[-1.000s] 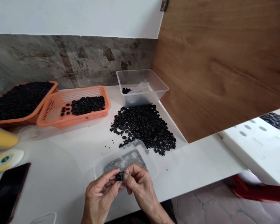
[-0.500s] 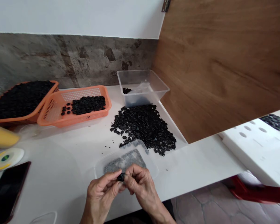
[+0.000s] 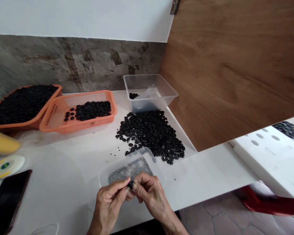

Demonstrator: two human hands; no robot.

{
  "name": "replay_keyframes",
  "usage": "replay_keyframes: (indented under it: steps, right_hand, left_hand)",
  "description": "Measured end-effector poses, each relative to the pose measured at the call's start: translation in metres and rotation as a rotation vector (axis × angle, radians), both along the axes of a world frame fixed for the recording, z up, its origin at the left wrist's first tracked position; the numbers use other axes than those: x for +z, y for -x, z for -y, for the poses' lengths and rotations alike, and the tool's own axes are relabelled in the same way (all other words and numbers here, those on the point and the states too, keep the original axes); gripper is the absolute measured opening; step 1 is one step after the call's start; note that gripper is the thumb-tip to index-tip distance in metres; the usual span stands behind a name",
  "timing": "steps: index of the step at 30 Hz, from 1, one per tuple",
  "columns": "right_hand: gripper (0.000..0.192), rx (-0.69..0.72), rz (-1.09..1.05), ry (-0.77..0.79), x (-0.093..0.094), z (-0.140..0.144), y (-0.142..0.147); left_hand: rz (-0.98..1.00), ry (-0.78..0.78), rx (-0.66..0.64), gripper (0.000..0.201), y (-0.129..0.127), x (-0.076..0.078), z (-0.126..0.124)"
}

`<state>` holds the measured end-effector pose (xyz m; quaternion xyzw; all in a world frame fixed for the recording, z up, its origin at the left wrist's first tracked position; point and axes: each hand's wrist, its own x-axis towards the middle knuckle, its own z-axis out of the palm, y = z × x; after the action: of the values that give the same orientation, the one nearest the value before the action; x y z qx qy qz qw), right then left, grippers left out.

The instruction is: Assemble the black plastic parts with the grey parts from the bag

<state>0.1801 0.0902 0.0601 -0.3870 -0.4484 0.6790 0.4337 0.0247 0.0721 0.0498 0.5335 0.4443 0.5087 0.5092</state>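
Between the fingertips of both hands is a small black oval piece (image 3: pixel 130 184), mostly covered by the fingers. My left hand (image 3: pixel 110 199) pinches it from the left, and my right hand (image 3: pixel 149 193) closes on it from the right. Just beyond the hands lies a clear shallow plastic tray (image 3: pixel 104 174) holding a mass of tiny grey bits (image 3: pixel 132 169). Behind that tray spreads a heap of black oval pieces (image 3: pixel 152 133), some of which show two holes.
An orange basket (image 3: pixel 51 125) with black pieces stands left, next to a fuller orange basket (image 3: pixel 26 124). A clear bin (image 3: pixel 153 98) sits behind the heap. At left lie a phone (image 3: pixel 8 200), a tape roll (image 3: pixel 13 163) and a yellow object (image 3: pixel 2 143). A wooden panel (image 3: pixel 230 71) rises at right.
Both hands have shifted slightly to the right with the black piece. Less of the piece shows between the fingers now.
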Motion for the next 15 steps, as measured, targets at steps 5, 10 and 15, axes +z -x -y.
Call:
replay_keyframes:
  steps: [5, 10, 15]
  right_hand:
    - [0.033, -0.011, -0.005, -0.015, 0.000, 0.006, 0.005]
    - [0.037, 0.017, -0.021, 0.001, 0.002, 0.004, 0.005]
    - [0.041, 0.057, -0.135, 0.067, -0.002, 0.000, 0.006]
  left_hand:
    - [0.052, 0.166, 0.022, 0.024, 0.007, -0.013, 0.002]
    - [0.062, 0.244, 0.040, 0.020, 0.009, -0.012, -0.001]
    - [0.185, 0.403, 0.095, 0.028, 0.006, 0.000, 0.001]
